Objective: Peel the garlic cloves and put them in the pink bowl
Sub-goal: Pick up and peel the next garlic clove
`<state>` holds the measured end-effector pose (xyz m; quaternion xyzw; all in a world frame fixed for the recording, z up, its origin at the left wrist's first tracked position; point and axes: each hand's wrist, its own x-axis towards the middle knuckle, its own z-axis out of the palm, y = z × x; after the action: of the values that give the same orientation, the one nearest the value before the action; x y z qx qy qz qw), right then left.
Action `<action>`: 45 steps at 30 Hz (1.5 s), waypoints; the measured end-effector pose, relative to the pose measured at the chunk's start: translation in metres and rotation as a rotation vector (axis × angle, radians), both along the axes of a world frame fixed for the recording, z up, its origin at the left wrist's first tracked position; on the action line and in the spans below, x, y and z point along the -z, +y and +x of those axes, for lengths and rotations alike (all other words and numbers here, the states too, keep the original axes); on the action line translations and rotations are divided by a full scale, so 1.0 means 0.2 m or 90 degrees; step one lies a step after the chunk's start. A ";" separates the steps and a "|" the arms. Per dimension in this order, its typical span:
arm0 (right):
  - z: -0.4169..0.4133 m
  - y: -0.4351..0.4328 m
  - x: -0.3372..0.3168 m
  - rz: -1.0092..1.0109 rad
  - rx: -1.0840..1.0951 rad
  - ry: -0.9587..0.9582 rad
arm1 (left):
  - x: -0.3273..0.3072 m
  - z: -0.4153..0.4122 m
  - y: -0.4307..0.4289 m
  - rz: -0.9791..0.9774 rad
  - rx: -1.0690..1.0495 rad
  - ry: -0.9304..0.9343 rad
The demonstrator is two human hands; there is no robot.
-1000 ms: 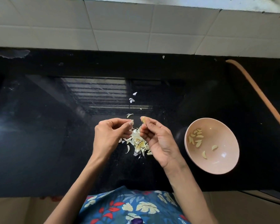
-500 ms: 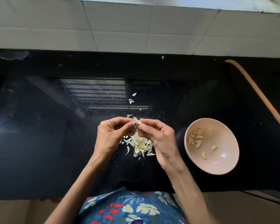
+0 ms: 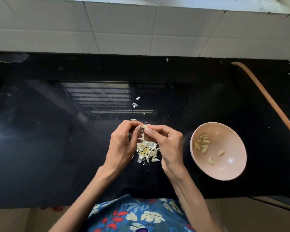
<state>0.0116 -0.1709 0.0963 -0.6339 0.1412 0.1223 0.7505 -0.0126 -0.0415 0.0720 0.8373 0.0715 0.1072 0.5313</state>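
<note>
Black counter [image 3: 40,148], tiled wall behind: both hands, left [image 3: 122,144] and right [image 3: 166,144], pinch clove [image 3: 144,127] over peels [image 3: 146,152], mid-peel. Next, likely: strip skin, drop into bowl [image 3: 231,173].

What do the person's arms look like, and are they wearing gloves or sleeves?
No gloves: the left grip and right grip are bare. No sleeves either: the left forearm and right forearm are uncovered down to the picture's edge. No watch, bracelet or ring shows. The only clothing in view is a blue garment printed with red and cream leaves.
</note>
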 end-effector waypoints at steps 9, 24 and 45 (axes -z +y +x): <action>-0.01 0.02 0.00 0.047 0.024 0.039 | 0.03 0.01 -0.02 0.164 -0.032 -0.071; 0.03 -0.04 0.02 0.078 -0.087 0.059 | 0.00 0.00 0.00 0.013 -0.040 -0.003; 0.02 -0.06 0.07 -0.152 -0.115 -0.123 | -0.09 0.01 0.06 -0.505 -0.050 0.285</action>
<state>0.0157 -0.1836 0.0818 -0.7374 0.0244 0.1096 0.6660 -0.0112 -0.0293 0.0904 0.5680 0.2522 -0.0922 0.7780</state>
